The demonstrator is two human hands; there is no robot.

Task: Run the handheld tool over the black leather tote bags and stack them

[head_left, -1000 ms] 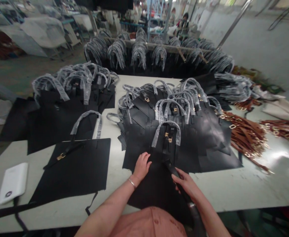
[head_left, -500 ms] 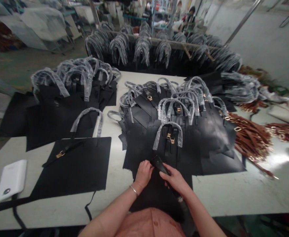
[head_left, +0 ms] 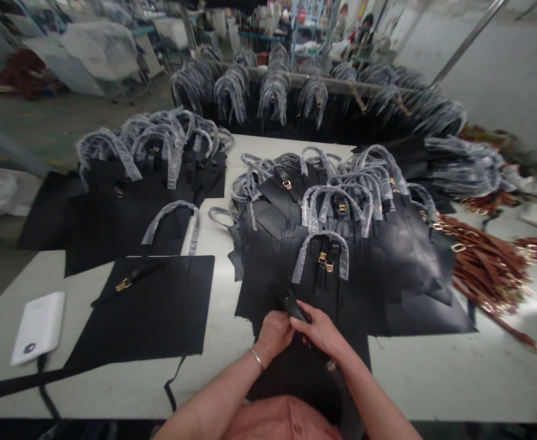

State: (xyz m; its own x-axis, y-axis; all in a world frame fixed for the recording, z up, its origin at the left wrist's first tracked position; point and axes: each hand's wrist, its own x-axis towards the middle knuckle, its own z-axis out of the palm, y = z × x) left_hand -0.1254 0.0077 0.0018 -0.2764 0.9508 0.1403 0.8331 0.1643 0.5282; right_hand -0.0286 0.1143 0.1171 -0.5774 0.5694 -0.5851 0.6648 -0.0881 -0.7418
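Note:
My right hand (head_left: 318, 330) is wrapped around a dark, elongated hand-held object (head_left: 290, 304), whose exact kind I cannot make out. Right beside it my left hand (head_left: 275, 333) is closed, its knuckles close to that object; whatever lies in its fingers is hidden. Both hands are over a black leather panel (head_left: 291, 373) at the table's front edge. Just beyond them lies a black bag panel (head_left: 268, 269) with a plastic-wrapped handle (head_left: 322, 235) and gold buckles (head_left: 326, 263).
More black panels with wrapped handles are piled at left (head_left: 126, 214). A single black panel (head_left: 158, 311) and a white power bank (head_left: 39, 327) with a cable lie at front left. Brown straps (head_left: 488, 263) lie at right. Behind the table stands a rack (head_left: 342, 82) of wrapped handles.
My left hand has curled in and moved right, up against my right hand. The dark object tilts slightly differently. The whole view has shifted a little.

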